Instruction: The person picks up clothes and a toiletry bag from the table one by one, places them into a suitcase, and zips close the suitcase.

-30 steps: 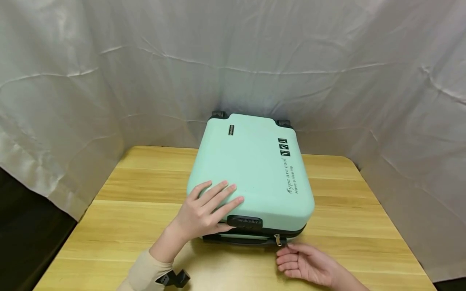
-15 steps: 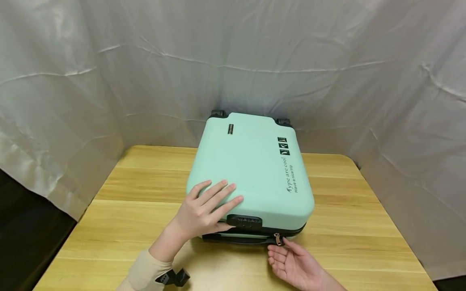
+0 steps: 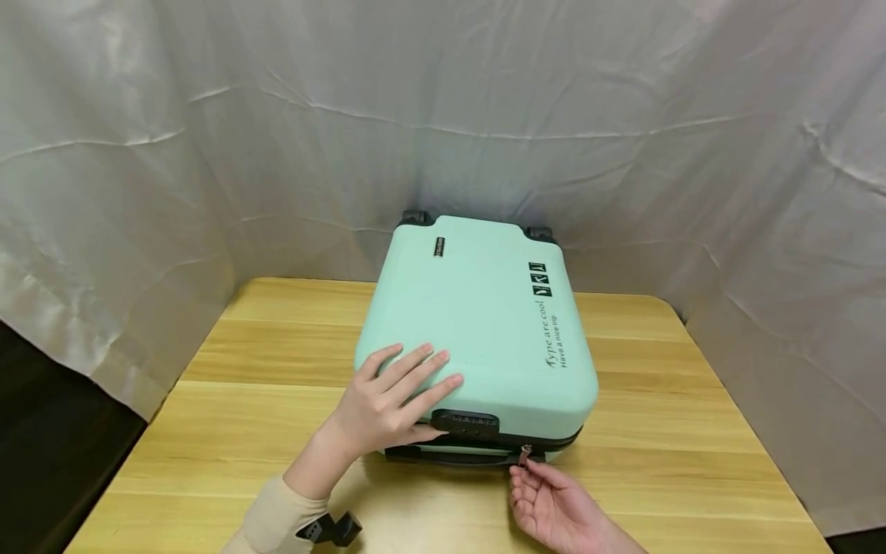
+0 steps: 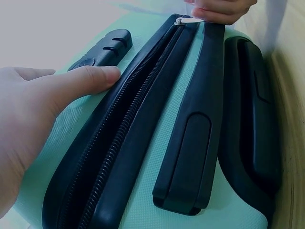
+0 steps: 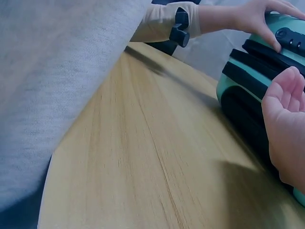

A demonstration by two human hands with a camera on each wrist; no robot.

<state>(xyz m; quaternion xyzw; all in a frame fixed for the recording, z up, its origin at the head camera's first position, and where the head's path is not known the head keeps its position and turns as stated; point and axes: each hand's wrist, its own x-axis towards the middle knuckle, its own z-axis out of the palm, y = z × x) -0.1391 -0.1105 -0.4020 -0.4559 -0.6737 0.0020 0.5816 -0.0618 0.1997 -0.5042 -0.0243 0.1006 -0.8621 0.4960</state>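
Your suitcase (image 3: 477, 308) is lying flat on the table (image 3: 277, 369), straight ahead at twelve o'clock, its wheels (image 3: 415, 218) facing away from you. Your left hand (image 3: 381, 412) is resting on its seven o'clock corner, fingers spread apart across the lid, thumb reaching down to the black edge beside the combination lock (image 3: 465, 421). Your right hand (image 3: 557, 508) is working at about five o'clock, thumb and forefinger clamping on the zip pull (image 3: 524, 457), the other fingers curling together below. In the left wrist view, the zip teeth (image 4: 129, 114) are standing apart between that pull and your left thumb, while the carry handle (image 4: 195, 109) is running alongside. You seem to be at the zip step, bracing with one hand and guiding with the other; these views aren't settling which way the pull is going. Either way, the next move is calling for a firm pinch, a pull following the seam, and steady left-hand pressure.
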